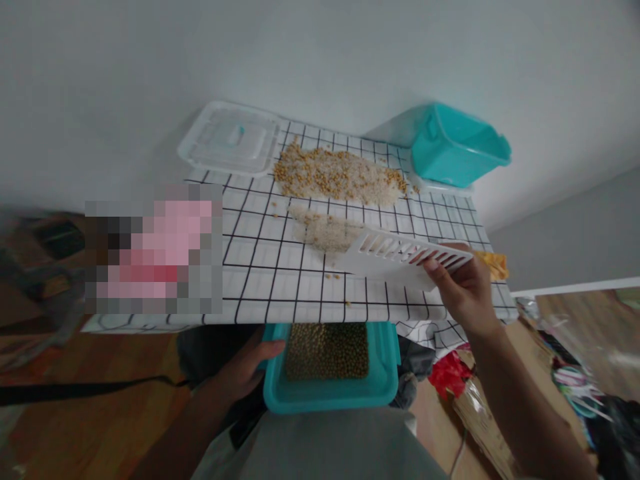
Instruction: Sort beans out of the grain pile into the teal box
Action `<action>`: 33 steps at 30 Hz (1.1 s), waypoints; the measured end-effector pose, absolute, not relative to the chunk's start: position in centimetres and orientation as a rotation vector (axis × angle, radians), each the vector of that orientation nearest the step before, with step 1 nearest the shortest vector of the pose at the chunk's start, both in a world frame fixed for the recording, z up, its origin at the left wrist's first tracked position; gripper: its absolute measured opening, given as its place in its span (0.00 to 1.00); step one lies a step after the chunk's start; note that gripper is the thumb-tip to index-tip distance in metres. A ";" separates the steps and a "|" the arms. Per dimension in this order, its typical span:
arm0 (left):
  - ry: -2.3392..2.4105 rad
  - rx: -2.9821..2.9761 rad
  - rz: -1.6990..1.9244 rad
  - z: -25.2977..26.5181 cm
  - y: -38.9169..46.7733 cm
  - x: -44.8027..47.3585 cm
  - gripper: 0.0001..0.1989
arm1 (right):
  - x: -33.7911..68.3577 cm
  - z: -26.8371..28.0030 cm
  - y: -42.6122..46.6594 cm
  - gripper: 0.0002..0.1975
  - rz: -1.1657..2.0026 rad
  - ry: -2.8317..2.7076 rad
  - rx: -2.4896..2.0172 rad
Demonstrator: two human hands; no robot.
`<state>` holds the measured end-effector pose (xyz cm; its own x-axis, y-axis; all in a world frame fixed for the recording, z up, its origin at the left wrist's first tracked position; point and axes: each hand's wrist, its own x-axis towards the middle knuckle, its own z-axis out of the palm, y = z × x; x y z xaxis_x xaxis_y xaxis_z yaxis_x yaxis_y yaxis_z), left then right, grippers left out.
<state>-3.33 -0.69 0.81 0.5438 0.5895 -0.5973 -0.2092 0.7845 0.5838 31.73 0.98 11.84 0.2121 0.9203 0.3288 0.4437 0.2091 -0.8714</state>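
Note:
My right hand [465, 293] is closed on the right end of a white slotted plastic piece [395, 263], which stands tilted on the checked tablecloth. Its left end touches a thin patch of pale grains [325, 230]. Beyond lies a longer heap of mixed pale grains and yellow beans [340, 175]. Below the table's front edge, my left hand [253, 363] grips the left rim of a teal tub [330, 398], thumb on top. Inside the tub lies a layer of round brownish-green beans [327, 353]. The tub's far rim is hidden under the cloth edge.
A clear plastic lid [230, 137] lies at the back left against the wall. At the back right stands a teal bin [445, 147]. A blurred-out pink item [170, 240] is at the left, a yellow cloth [494, 265] at the right edge. Clutter covers the floor at right.

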 end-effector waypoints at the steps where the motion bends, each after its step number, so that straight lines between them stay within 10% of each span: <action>1: 0.884 0.461 0.479 0.7 -0.7 -3.3 0.23 | 31.6 11.7 0.8 0.07 0.577 -1.404 -1.417; 33: 0.862 0.422 0.488 1.2 -0.5 -1.3 0.22 | 29.3 11.1 -0.8 0.06 0.660 -1.419 -1.403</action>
